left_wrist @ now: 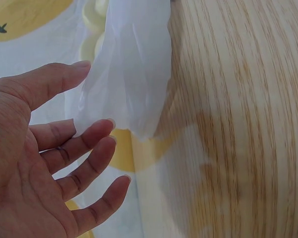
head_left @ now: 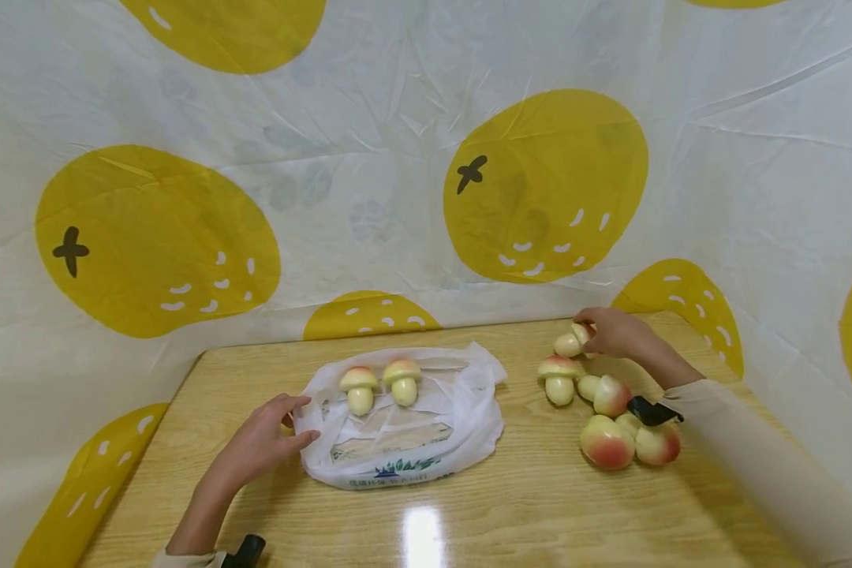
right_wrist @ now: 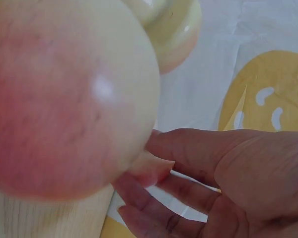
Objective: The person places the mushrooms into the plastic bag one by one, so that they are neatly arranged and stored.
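"Two mushrooms [head_left: 360,392] are lying within the raised edges of a plastic bag [head_left: 484,426], just to the right of the left hand [head_left: 266,438]. What is the right hand [head_left: 614,335] doing?"

"It is pinching a third mushroom [head_left: 566,345] by the cap, fingers and thumb bending round it. The stem is pointing leftward, away from the fingertips, so its long axis is running roughly toward the bag's side."

"Which way is the bag lying from there?"

"Well off to the right hand's left and a little nearer the person. The left hand is sitting closer: its fingertips are touching the bag's left edge, fingers loosely spread, thumb standing apart, and I am seeing no firm grip on the film."

"What is surrounding the right hand?"

"Four more mushrooms [head_left: 558,383] are resting on its near side, one just beside the held piece, the rest bunching near the wrist."

"And the surface?"

"A wood-grained table [head_left: 312,536] is carrying everything; whether the held mushroom is touching it, I cannot tell. Beyond both hands, a fruit-printed cloth [head_left: 369,229] is hanging behind the table."
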`<act>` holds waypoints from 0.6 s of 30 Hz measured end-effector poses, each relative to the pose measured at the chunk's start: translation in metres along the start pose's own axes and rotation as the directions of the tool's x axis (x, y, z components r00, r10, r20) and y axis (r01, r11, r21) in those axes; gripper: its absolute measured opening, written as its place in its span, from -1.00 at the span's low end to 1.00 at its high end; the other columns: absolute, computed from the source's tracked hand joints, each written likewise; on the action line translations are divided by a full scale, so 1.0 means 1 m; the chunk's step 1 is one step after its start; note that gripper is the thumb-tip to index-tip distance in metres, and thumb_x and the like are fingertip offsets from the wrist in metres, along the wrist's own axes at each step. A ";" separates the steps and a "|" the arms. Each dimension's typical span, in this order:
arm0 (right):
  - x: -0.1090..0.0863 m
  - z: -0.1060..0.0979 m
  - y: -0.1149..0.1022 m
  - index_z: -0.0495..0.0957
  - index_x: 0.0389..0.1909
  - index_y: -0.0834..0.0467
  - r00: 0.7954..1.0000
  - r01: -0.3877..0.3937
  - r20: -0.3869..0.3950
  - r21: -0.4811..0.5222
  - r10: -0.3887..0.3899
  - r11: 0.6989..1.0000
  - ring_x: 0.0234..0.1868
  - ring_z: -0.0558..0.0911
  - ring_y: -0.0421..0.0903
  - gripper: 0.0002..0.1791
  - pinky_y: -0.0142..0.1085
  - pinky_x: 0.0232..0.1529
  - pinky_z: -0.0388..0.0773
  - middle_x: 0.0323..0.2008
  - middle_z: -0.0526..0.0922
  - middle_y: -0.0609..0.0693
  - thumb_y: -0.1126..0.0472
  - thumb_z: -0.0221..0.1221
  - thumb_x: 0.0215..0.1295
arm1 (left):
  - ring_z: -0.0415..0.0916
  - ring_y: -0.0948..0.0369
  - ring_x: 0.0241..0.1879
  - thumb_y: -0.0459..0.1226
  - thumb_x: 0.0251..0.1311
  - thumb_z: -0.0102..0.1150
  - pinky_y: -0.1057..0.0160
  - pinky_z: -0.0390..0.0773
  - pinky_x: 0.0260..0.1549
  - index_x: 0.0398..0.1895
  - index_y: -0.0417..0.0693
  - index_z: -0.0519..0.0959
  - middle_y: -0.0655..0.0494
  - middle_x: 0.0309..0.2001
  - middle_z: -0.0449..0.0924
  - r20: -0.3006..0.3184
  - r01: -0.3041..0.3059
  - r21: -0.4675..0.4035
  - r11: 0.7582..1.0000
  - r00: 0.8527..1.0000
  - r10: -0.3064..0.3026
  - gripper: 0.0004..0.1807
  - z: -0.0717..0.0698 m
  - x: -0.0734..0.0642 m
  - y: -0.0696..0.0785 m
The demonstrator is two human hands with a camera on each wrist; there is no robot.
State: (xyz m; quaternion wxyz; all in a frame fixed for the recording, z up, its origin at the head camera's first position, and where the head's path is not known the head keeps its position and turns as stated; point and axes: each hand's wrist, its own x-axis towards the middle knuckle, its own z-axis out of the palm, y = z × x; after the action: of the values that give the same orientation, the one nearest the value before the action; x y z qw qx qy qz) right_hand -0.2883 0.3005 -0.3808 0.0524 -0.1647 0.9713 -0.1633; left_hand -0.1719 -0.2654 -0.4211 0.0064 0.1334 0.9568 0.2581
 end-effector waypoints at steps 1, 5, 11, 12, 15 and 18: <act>-0.001 0.000 0.002 0.47 0.21 0.48 1.000 0.009 -0.009 -0.010 -0.009 1.000 -0.20 0.56 0.10 -0.42 0.07 -0.08 0.50 -0.05 0.60 0.33 0.32 0.31 0.18 | 0.55 0.17 -0.15 -0.10 0.20 0.44 0.21 0.58 -0.23 0.27 -0.34 0.52 0.09 -0.15 0.58 -0.001 0.000 0.001 1.000 1.000 0.000 -0.33 0.000 0.000 0.000; -0.004 0.001 0.009 0.50 0.18 0.47 0.998 0.050 -0.029 -0.012 -0.050 0.999 -0.07 0.58 0.27 -0.48 0.16 -0.01 0.50 0.00 0.61 0.39 0.37 0.30 0.20 | 0.54 0.17 -0.15 -0.09 0.20 0.44 0.22 0.57 -0.24 0.27 -0.32 0.52 0.06 -0.11 0.59 0.000 0.003 0.002 1.000 1.000 -0.003 -0.33 0.000 0.001 0.001; -0.006 0.003 0.017 0.51 0.22 0.45 0.997 0.075 -0.032 0.037 -0.074 0.997 0.09 0.55 0.45 -0.53 0.23 0.04 0.49 0.09 0.58 0.47 0.41 0.25 0.30 | 0.55 0.17 -0.14 -0.09 0.20 0.44 0.22 0.56 -0.24 0.27 -0.31 0.53 0.06 -0.09 0.60 -0.004 -0.003 0.006 1.000 1.000 0.003 -0.33 0.000 0.001 0.001; -0.006 0.003 0.017 0.51 0.22 0.44 0.997 0.079 -0.030 0.046 -0.078 0.996 0.11 0.54 0.45 -0.54 0.24 0.05 0.49 0.10 0.57 0.47 0.40 0.24 0.32 | 0.55 0.17 -0.14 -0.10 0.20 0.45 0.22 0.56 -0.24 0.27 -0.32 0.53 0.06 -0.09 0.60 -0.006 -0.004 0.006 1.000 1.000 0.004 -0.33 0.001 0.001 0.001; -0.006 0.003 0.018 0.52 0.23 0.42 0.996 0.083 -0.021 0.076 -0.081 0.994 0.16 0.51 0.46 -0.55 0.26 0.11 0.45 0.16 0.55 0.45 0.36 0.25 0.35 | 0.55 0.17 -0.15 -0.11 0.19 0.45 0.23 0.57 -0.24 0.26 -0.33 0.53 0.07 -0.11 0.60 -0.011 -0.008 0.005 1.000 1.000 0.008 -0.34 0.001 0.001 0.000; -0.006 0.002 0.017 0.53 0.23 0.41 0.997 0.080 -0.018 0.102 -0.079 0.992 0.21 0.47 0.47 -0.55 0.29 0.16 0.40 0.20 0.53 0.43 0.33 0.26 0.36 | 0.55 0.18 -0.15 -0.11 0.19 0.45 0.22 0.57 -0.24 0.26 -0.34 0.53 0.08 -0.13 0.60 -0.014 -0.014 0.004 1.000 1.000 0.014 -0.34 0.001 0.000 0.001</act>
State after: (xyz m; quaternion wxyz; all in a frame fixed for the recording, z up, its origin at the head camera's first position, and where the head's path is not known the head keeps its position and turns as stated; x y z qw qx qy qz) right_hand -0.2872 0.3176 -0.3885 0.0475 -0.1992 0.9547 -0.2161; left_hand -0.1719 -0.2641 -0.4220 -0.0022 0.1383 0.9564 0.2571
